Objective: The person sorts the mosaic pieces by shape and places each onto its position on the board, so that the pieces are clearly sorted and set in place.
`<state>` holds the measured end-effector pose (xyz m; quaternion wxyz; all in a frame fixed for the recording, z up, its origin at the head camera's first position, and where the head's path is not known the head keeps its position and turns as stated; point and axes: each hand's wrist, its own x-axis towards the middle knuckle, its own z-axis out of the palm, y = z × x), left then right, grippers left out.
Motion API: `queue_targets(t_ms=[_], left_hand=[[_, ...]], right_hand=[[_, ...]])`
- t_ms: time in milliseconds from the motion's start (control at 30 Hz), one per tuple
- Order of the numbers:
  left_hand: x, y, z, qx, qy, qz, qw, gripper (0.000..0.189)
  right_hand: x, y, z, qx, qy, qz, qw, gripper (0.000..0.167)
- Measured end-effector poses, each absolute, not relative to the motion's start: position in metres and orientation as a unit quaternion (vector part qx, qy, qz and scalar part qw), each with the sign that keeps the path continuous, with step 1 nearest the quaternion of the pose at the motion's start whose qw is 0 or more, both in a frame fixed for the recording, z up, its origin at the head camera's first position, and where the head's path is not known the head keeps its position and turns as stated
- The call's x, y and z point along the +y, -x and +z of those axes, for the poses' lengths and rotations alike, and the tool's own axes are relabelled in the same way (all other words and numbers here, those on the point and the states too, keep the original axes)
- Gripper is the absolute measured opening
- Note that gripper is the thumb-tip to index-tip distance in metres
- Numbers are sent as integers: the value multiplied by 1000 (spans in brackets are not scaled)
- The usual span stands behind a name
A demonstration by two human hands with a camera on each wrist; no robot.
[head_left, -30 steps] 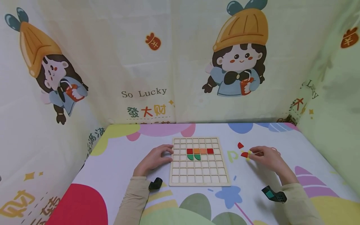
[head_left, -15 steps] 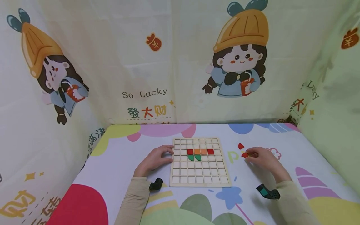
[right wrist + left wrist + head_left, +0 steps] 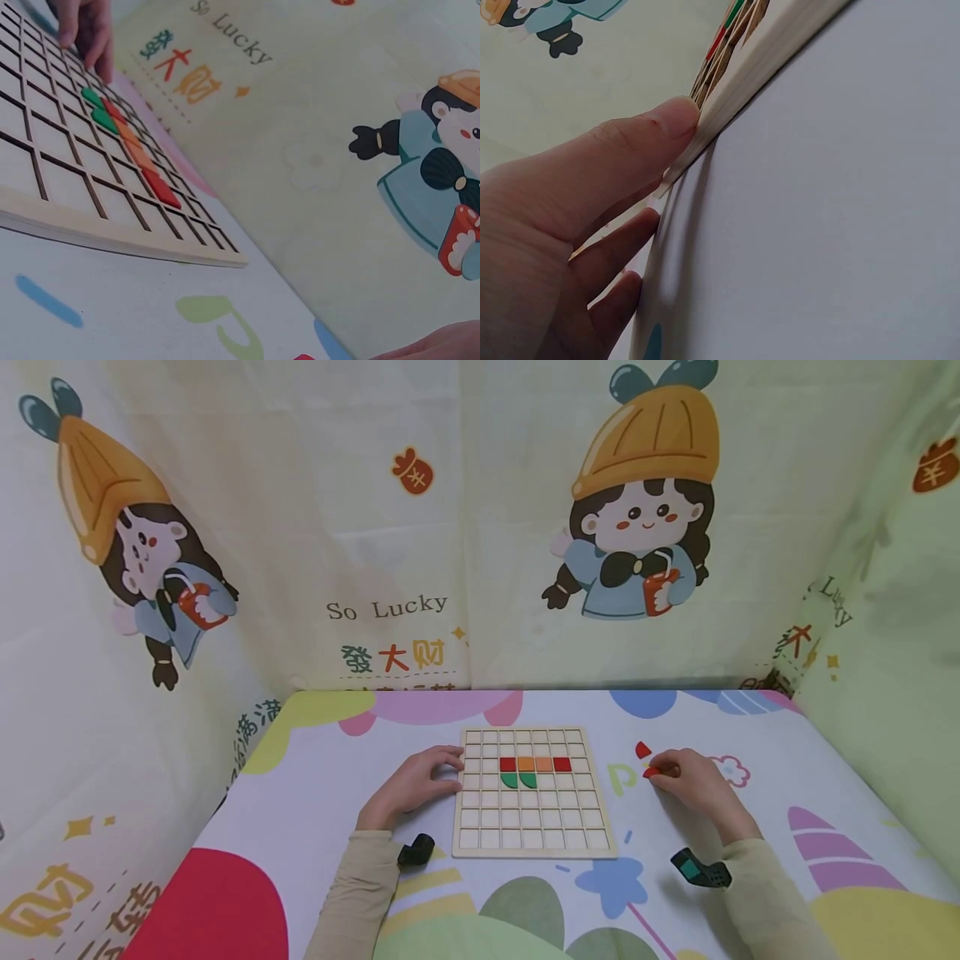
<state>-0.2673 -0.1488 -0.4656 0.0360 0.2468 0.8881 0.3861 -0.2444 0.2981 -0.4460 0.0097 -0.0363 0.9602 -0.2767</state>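
In the head view a wooden grid board [image 3: 533, 839] lies on the table. One row holds a red square [image 3: 508, 764], an orange square [image 3: 526, 764], a light orange square [image 3: 543, 764] and another red square [image 3: 562, 764]. Two green quarter-circle pieces [image 3: 518, 780] sit below them. My left hand [image 3: 411, 783] touches the board's left edge, its thumb [image 3: 676, 118] against the side. To the right, my right hand [image 3: 692, 787] pinches a red quarter-circle piece [image 3: 650, 772], partly hidden by the fingertips. A second red quarter-circle piece [image 3: 642, 749] lies just beyond it.
A patterned cloth [image 3: 360, 727] covers the table. Cloth walls [image 3: 495, 568] with printed figures rise behind and at both sides. Small dark wrist cameras [image 3: 416, 851] are strapped at both sleeves.
My right hand has moved a little left, closing thumb and finger on the nearer red quarter-circle piece. The left hand and the board have stayed put.
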Motion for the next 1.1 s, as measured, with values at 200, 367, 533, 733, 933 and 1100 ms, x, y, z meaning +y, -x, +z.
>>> queue_targets(t_ms=[200, 367, 533, 733, 933, 1100], left_hand=[[-149, 268, -466, 887, -249, 388, 34, 25], [-149, 268, -467, 887, -250, 388, 33, 25], [-149, 269, -468, 888, -250, 384, 33, 25], [-149, 269, -468, 889, -246, 384, 36, 24], [-148, 269, -467, 890, -241, 384, 38, 24], [-149, 269, -467, 890, -244, 384, 36, 24]], right_hand=[[297, 244, -446, 962, 38, -271, 8, 27], [296, 243, -445, 960, 39, -277, -1, 25], [295, 242, -446, 956, 39, -289, -14, 24], [295, 244, -448, 959, 52, -275, -34, 18], [295, 244, -447, 960, 64, -273, -18, 14], [296, 242, -445, 959, 53, -279, 24, 24]])
